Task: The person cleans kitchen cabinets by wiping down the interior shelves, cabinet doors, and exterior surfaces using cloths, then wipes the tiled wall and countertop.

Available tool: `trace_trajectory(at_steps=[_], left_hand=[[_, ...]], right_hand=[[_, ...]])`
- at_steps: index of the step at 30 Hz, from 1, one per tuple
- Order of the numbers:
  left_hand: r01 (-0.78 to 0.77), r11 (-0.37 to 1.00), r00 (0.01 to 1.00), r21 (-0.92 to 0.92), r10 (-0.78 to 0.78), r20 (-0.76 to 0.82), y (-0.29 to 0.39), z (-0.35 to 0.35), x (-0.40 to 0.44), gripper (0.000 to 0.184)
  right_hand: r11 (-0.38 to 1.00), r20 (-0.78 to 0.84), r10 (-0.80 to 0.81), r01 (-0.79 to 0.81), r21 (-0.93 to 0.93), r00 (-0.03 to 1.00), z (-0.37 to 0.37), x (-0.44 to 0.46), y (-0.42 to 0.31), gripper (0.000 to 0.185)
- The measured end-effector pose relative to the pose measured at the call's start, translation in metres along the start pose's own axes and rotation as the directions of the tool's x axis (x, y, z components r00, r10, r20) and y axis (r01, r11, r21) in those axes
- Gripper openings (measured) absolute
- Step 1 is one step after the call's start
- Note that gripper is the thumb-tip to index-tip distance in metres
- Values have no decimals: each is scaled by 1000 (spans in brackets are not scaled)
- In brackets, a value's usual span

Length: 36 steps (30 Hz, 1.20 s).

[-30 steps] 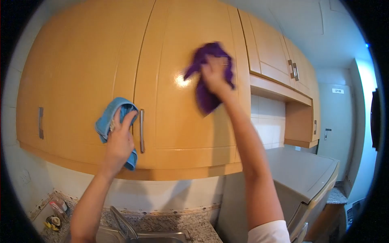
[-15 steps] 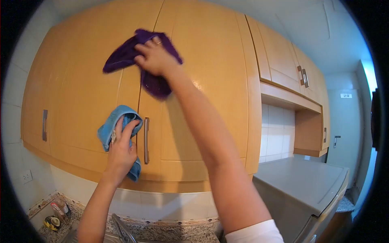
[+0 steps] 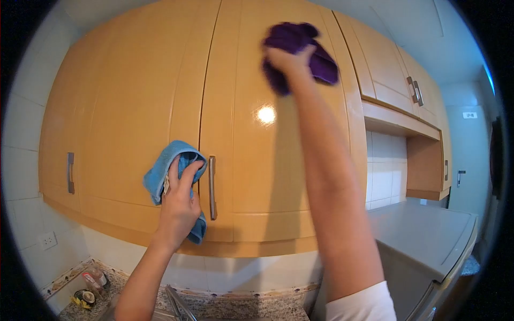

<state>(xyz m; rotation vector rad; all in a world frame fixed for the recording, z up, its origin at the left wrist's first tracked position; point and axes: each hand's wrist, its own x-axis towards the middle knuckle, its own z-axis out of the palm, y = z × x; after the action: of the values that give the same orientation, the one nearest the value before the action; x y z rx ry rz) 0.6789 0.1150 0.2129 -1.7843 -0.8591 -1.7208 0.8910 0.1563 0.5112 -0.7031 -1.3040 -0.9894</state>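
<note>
Blurred purple cloth (image 3: 292, 36), bright glare (image 3: 266, 114)

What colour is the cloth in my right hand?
The cloth is dark purple, seen best, though blurred, in the head view.

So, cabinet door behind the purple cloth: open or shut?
Shut: the cabinet door lies flush with the door to its left, only a thin dark seam between them.

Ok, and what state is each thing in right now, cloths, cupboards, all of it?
Blue cloth: folded over, gripped in left hand
Purple cloth: crumpled, under right hand, blurred
Large cupboard doors: shut
Small cupboard doors: shut
Wall socket: nothing plugged in
Back door: looks shut
Tap: can't tell if it's running
</note>
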Motion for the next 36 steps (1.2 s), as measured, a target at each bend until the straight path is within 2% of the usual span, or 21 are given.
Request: trace_trajectory(at_steps=[2,3,4,6,9,14,16,19,20,21,22,23,25,26,28,31,32,33,34,35,36], left_hand=[[-9,998,999,66,7,39,1,-2,0,58],[-10,998,999,56,8,36,3,-3,0,58],[31,998,998,57,-34,56,5,-5,-1,58],[62,996,995,58,-66,72,6,-4,1,58],[72,997,995,22,-73,70,2,-4,0,58],[0,1000,999,1,0,-47,-3,4,-1,55],[-6,1000,996,5,7,-87,-7,9,-2,54],[-32,997,990,76,43,-136,-12,14,-1,54],[-58,988,983,140,81,-164,-13,15,0,56],[-40,992,989,124,57,-136,-15,15,1,56],[-79,984,983,160,103,-153,-17,15,2,55],[-121,973,973,199,156,-171,-17,16,2,55],[-101,981,980,165,127,-155,-13,14,1,54],[-91,985,981,147,114,-159,-11,14,2,53],[-116,984,979,132,136,-152,-14,15,3,52],[-130,983,978,133,149,-146,-19,17,3,51],[-113,983,981,146,133,-138,-21,18,3,51],[-123,983,983,139,140,-117,-22,17,4,52],[-126,984,984,128,140,-109,-21,16,5,52],[-151,978,980,144,167,-111,-21,15,4,52],[-180,970,973,163,200,-118,-21,14,3,52]], right_hand=[[982,-37,-190,190,0,981,46,-2,-53,43],[953,-126,-265,239,-188,956,53,-25,-76,53],[865,73,-482,488,-121,873,64,-9,-93,56],[846,187,-525,532,13,830,70,1,-104,55],[886,77,-405,370,280,911,54,27,-44,58],[938,-64,-12,-11,-346,998,-25,13,139,58],[928,-158,-181,116,-354,971,-42,-23,174,52],[978,85,32,-14,-209,996,-67,-83,163,40],[970,3,-140,137,-200,990,-75,-115,152,33],[785,100,-326,329,-525,940,-65,-151,168,30],[863,-22,-352,315,-396,936,-71,-193,154,31],[973,-160,-181,201,114,970,-73,-230,145,36],[989,-158,-144,147,8,977,-101,-302,108,54],[977,31,-113,116,-181,993,-109,-338,103,58],[995,-43,29,-33,-97,999,-114,-382,84,58],[956,62,-91,105,-274,994,-113,-417,81,57],[977,76,-5,21,-214,997,-104,-420,67,54],[957,77,145,-160,244,986,-90,-424,49,48],[705,135,274,-295,646,952,-74,-426,33,43],[785,186,162,-241,572,969,-70,-423,12,36],[926,230,-354,375,-53,907,-89,-405,4,33]])
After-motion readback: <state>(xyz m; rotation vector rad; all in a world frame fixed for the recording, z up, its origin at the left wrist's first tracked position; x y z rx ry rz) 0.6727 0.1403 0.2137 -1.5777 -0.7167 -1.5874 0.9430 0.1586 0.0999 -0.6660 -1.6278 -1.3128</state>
